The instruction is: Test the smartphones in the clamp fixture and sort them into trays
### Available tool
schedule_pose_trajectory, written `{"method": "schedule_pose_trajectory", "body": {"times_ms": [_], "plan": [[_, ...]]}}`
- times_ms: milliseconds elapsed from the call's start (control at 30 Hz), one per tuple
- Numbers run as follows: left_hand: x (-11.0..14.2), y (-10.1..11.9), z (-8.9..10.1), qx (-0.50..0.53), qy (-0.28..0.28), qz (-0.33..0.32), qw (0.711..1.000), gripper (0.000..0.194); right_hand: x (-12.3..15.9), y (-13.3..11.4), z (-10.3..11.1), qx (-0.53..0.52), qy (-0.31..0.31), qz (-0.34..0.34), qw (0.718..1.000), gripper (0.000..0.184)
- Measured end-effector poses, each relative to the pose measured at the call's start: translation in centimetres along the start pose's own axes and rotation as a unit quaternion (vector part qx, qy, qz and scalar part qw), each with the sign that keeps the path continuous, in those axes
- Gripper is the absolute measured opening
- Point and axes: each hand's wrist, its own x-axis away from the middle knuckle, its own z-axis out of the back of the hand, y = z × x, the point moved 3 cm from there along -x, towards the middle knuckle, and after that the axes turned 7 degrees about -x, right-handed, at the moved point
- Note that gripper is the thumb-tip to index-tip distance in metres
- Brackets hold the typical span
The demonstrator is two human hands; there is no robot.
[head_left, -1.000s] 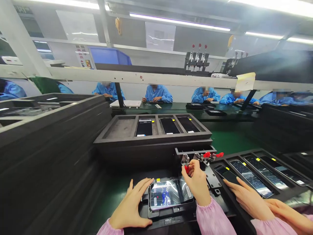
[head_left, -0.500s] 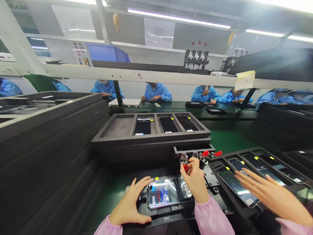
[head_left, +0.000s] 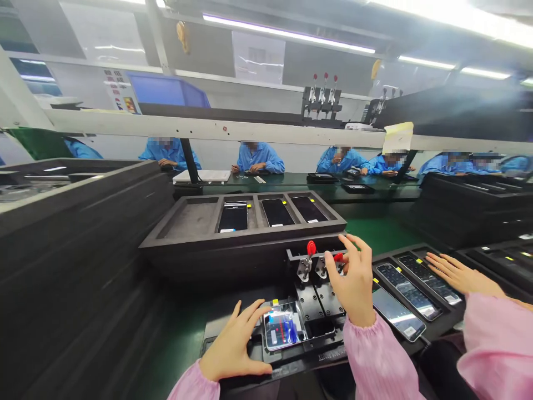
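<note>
A lit smartphone [head_left: 285,326] lies screen up in a black fixture [head_left: 291,360] before me. Around its left end my left hand [head_left: 239,341] is open, fingertips at the phone's top left edge and thumb along the fixture's front. Metal plates [head_left: 310,303] of the fixture sit over the phone's right part. Behind them is a row of toggle clamps; the left one has its red handle [head_left: 311,248] upright. My right hand [head_left: 353,278] is open beside a second red handle [head_left: 338,258], thumb and fingers apart; whether it touches the handle is unclear.
A foam tray [head_left: 183,241] with three phones stands behind the fixture. Right of it, another tray [head_left: 385,258] holds several phones, and another person's hand [head_left: 466,275] hovers over it. Dark foam trays are stacked at left [head_left: 83,239]. Several people in blue sit across the bench.
My right hand has let go of the left clamp's red handle, which now stands upright, and moved right and up. Plates now cover the phone's right part. The other person's hand shifted back.
</note>
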Motion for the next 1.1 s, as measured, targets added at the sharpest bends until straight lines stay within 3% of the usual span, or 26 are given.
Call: {"method": "schedule_pose_trajectory", "body": {"times_ms": [100, 233, 400, 533, 633, 733, 900, 1000, 1100], "plan": [[-1.0, 0.4, -0.2, -0.001, -0.001, -0.007, 1.0, 0.098, 0.1, -0.3, 1.1, -0.007, -0.01, 0.025, 1.0, 0.008], [-0.9, 0.3, -0.2, 0.003, 0.004, -0.001, 1.0, 0.099, 3.8, 0.4, 2.3, 0.013, 0.003, 0.065, 0.998, 0.001], [-0.6, 0.3, -0.3, -0.004, -0.011, -0.001, 1.0, 0.091, 9.0, 2.9, 1.0, 0.123, -0.074, 0.07, 0.987, 0.051], [-0.8, 0.5, -0.1, -0.014, -0.023, -0.011, 1.0, 0.088, 10.1, 4.0, 0.2, 0.075, -0.141, 0.039, 0.986, 0.051], [-0.7, 1.0, 0.9, 0.007, -0.008, -0.022, 1.0, 0.098, 10.2, 4.2, 1.1, 0.003, -0.077, 0.011, 0.997, 0.041], [-0.8, 1.6, 3.0, 0.014, 0.049, -0.037, 0.998, 0.094, 10.6, 4.4, 2.2, -0.04, -0.008, 0.018, 0.999, 0.029], [-2.9, 3.2, 8.7, -0.064, 0.171, -0.076, 0.98, 0.053, 11.4, 4.7, 2.9, -0.064, 0.033, 0.018, 0.997, 0.02], [-6.7, 4.5, 12.7, -0.138, 0.223, -0.067, 0.963, 0.032, 11.7, 4.6, 3.1, -0.068, 0.043, 0.014, 0.997, 0.012], [-12.3, 5.1, 15.7, -0.202, 0.205, -0.002, 0.958, 0.026, 12.0, 4.3, 3.3, -0.076, 0.053, 0.012, 0.996, 0.01]]}}
